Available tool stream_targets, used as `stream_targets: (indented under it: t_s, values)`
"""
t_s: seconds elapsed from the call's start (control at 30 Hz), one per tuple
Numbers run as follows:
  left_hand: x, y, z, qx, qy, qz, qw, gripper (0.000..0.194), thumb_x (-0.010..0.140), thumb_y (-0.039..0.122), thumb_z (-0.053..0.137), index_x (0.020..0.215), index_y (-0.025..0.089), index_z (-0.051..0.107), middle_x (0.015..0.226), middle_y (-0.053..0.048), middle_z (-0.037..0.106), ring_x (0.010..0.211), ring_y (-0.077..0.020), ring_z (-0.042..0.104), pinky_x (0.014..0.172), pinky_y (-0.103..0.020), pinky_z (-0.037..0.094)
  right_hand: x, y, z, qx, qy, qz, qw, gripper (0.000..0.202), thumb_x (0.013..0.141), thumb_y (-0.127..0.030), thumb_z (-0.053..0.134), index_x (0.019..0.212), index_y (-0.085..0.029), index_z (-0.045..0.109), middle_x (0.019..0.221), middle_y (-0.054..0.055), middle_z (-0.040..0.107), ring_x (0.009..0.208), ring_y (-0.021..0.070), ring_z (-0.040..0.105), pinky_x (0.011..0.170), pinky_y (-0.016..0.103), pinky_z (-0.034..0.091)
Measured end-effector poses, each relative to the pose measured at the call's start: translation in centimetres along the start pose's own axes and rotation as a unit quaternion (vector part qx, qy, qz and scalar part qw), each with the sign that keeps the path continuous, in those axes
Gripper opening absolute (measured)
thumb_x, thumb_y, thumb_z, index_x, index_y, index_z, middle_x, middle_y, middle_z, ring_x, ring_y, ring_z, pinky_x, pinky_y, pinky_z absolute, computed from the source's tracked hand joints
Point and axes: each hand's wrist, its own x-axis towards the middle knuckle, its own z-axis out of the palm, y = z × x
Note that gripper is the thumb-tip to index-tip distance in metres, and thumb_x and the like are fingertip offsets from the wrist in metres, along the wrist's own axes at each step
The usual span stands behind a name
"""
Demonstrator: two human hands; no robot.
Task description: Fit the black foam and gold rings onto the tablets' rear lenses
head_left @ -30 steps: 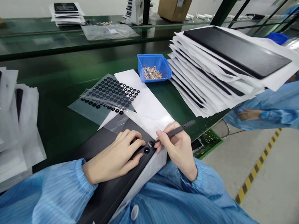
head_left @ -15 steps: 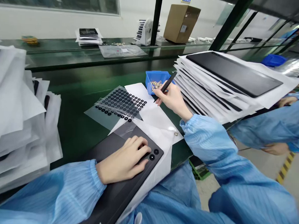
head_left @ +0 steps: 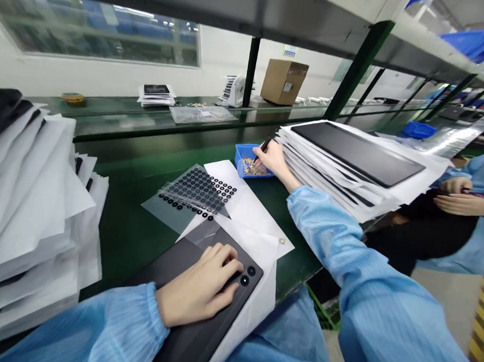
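My left hand (head_left: 205,285) rests on a dark tablet back cover (head_left: 208,337), its fingers spread beside two round black camera rings (head_left: 244,280). Pinched in my right hand (head_left: 270,155) is a black pen-like tool (head_left: 264,145), held over a blue bin (head_left: 242,170) of small ring-shaped parts (head_left: 253,168). The tool's tip is hard to make out. Clear sheets with rows of black rings (head_left: 200,189) lie on white paper (head_left: 246,206) beyond the cover. One small ring (head_left: 282,241) sits on the paper's right corner.
Paper-interleaved covers are stacked at the left (head_left: 31,206) and at the right (head_left: 328,170). A shelf (head_left: 134,125) behind holds a cardboard box (head_left: 284,82) and a plastic bag (head_left: 200,114). Another person's hands (head_left: 462,197) show at the far right.
My right hand has moved with the tool from in front of the blue bin to over it. The head view has tilted up. My left hand stays on the cover.
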Motion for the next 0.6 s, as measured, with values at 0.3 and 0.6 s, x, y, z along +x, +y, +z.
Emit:
stream_targets:
  t_s: [0.3,0.6]
  values:
    - [0.0,0.2,-0.2,-0.008,0.009,-0.009,1.0,0.016,0.087,0.012,0.047,0.101,0.019,0.052,0.101,-0.008,0.054,0.089,-0.0209,0.052,0.079,-0.037,0.049,2.0,1.0,2.6,-0.07,-0.07,-0.025,0.995,0.008,0.077,-0.014,0.062,0.074,-0.013,0.055,0.065,0.007,0.065,0.065,0.0193,0.064,0.072,0.029,0.05]
    - [0.0,0.1,-0.1,0.004,0.011,-0.007,1.0,0.015,0.086,0.014,0.048,0.1,0.019,0.053,0.1,-0.008,0.054,0.089,-0.0212,0.053,0.079,-0.037,0.049,1.9,-0.1,0.5,-0.093,-0.045,-0.05,0.993,0.009,0.077,-0.02,0.064,0.076,-0.014,0.057,0.073,0.009,0.065,0.077,0.0231,0.063,0.077,0.033,0.048]
